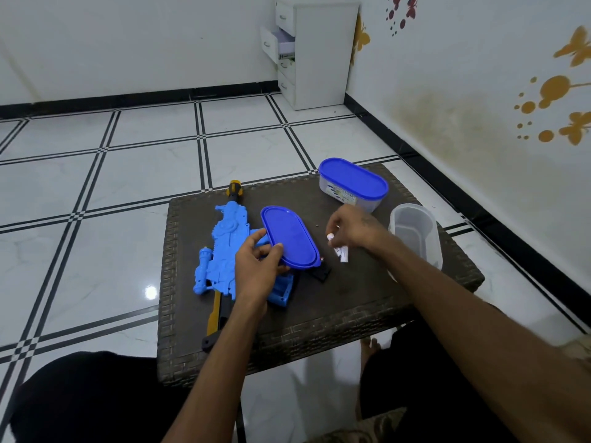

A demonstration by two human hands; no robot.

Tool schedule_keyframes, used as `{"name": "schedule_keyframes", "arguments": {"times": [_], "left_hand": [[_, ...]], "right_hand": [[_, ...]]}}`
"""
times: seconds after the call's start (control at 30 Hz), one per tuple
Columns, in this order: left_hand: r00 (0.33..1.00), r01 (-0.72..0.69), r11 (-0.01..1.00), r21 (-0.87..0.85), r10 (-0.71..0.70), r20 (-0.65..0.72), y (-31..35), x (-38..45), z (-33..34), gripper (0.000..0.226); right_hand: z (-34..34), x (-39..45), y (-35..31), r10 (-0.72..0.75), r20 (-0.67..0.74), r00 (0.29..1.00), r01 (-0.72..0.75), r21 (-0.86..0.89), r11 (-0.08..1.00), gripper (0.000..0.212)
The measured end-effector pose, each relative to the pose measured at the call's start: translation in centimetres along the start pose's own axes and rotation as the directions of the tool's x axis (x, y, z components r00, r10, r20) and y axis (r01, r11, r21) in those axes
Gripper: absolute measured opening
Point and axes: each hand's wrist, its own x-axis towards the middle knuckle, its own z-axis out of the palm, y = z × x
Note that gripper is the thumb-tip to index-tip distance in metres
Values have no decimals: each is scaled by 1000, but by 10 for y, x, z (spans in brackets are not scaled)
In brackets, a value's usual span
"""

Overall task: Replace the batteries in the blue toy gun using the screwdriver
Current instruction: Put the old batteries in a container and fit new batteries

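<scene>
Left grip (256, 263) pinches the blue lid (289, 238); right grip (348, 231) clutches white batteries (340, 252), which might slip beside the tiny screw (318, 226).

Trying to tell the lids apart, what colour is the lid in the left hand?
Blue, solid: the lid held by the left hand, clearest in the head view.
</scene>
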Motion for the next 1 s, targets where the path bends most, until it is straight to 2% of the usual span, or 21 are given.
{"name": "schedule_keyframes", "arguments": {"times": [0.1,0.17,0.3,0.43,0.53,0.6,0.67,0.73,0.8,0.87,1.0], "left_hand": [[1000,-2,1000,-13,2,25,1,0,8,48],[999,-11,1000,-16,12,33,1,-1,13,49],[999,-34,999,-41,35,25,2,-2,19,49],[999,-38,998,-51,37,-4,1,-4,22,48],[999,-37,998,-50,35,-30,0,-2,15,48],[998,-32,999,-35,30,-55,-1,2,9,49],[996,-38,999,-31,36,-79,-2,5,3,49],[994,-48,998,-28,45,-102,-1,7,-4,49],[992,-54,998,-33,50,-115,0,6,-11,47],[990,-63,997,-41,58,-128,1,5,-16,47],[991,-67,997,-50,60,-123,2,2,-22,47]], "right_hand": [[-34,-21,17,106,-168,980,-72,197,978,20],[-56,-38,36,191,-269,944,-121,258,959,19],[-65,-56,76,313,-364,877,-286,126,950,19],[-34,-51,88,262,-351,899,-297,-50,954,20],[-20,-48,73,281,-372,884,-355,-147,923,25],[-16,-48,54,135,-464,875,-276,-250,928,18],[-10,-45,30,-10,-514,858,-141,-255,957,20],[-4,-37,6,-62,-400,914,-35,-229,973,22],[9,-28,-12,-64,-166,984,40,-144,989,17],[24,-21,-21,-66,-1,998,65,-109,992,16],[40,-7,-24,-47,30,998,49,-72,996,21]]}}
